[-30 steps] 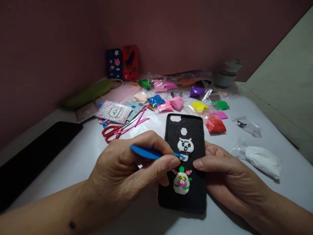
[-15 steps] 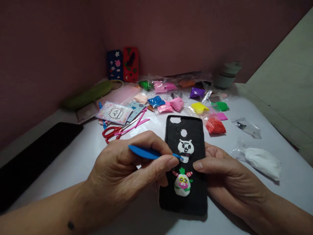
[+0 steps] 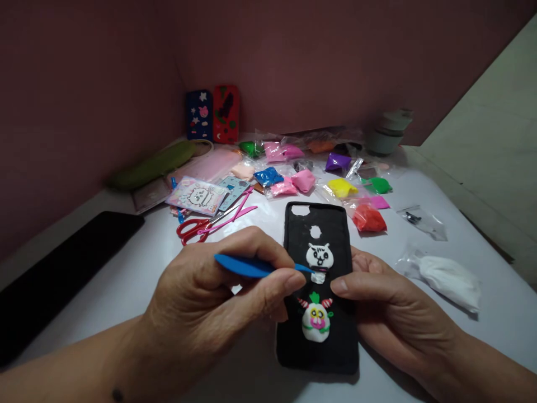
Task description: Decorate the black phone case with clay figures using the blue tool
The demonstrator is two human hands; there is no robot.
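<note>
My left hand point(image 3: 226, 291) pinches a blue clay modelling tool point(image 3: 247, 266) between thumb and fingers. The tool's thin tip meets the white clay piece point(image 3: 318, 277) just below a white clay cat-like face point(image 3: 319, 256) with black markings. Both lie on a black phone case point(image 3: 335, 347), which my right hand point(image 3: 390, 296) grips by its right edge, thumb on top and fingers behind. Lower on the case is a white clay figure point(image 3: 316, 324) with red-striped horns, yellow eyes and a green tuft.
Red-handled scissors point(image 3: 191, 229) and a pink tool point(image 3: 235, 215) lie behind my left hand, near character cards point(image 3: 199, 195). Bags of coloured clay point(image 3: 304, 180) spread across the back. A white clay bag point(image 3: 448, 280) lies right. Two decorated cases point(image 3: 226, 115) lean on the wall.
The lower end of the phone case has swung slightly right. My left hand and the blue tool have shifted a little; the tool lies flatter, its tip still at the white clay.
</note>
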